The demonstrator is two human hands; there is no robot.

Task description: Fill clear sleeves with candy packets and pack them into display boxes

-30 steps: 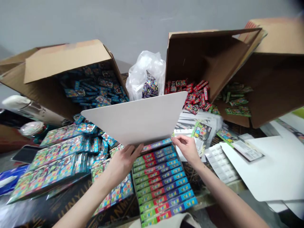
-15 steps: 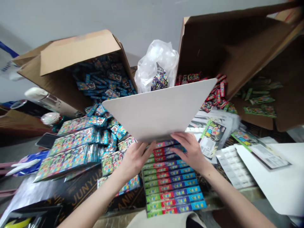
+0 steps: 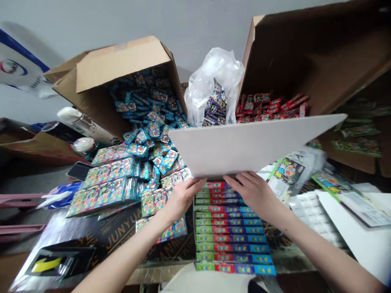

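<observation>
A large white board (image 3: 244, 148) stands tilted up at the far end of a stack of packs (image 3: 229, 238) with green, red, purple and blue bands. At the board's lower left edge is my left hand (image 3: 183, 197), its thumb and fingers pressed together at the stack's far corner. Fingers of my right hand (image 3: 252, 191) lie spread over the stack's far right end, against the foot of the board. Part of the far packs is covered by the right hand.
Tipped cartons hold blue packs (image 3: 152, 101), red packs (image 3: 259, 106) and green packs (image 3: 360, 130). Between them a clear bag (image 3: 214, 69) holds purple packs. Bundled packs (image 3: 106, 191) lie left, printed cards (image 3: 285, 175) right. A phone (image 3: 79, 171) and yellow-cored tape (image 3: 47, 264) are at left.
The view has shifted, so most things appear further right. The white board's upper edge has swung to the right and reaches further out. Both hands stay at its foot.
</observation>
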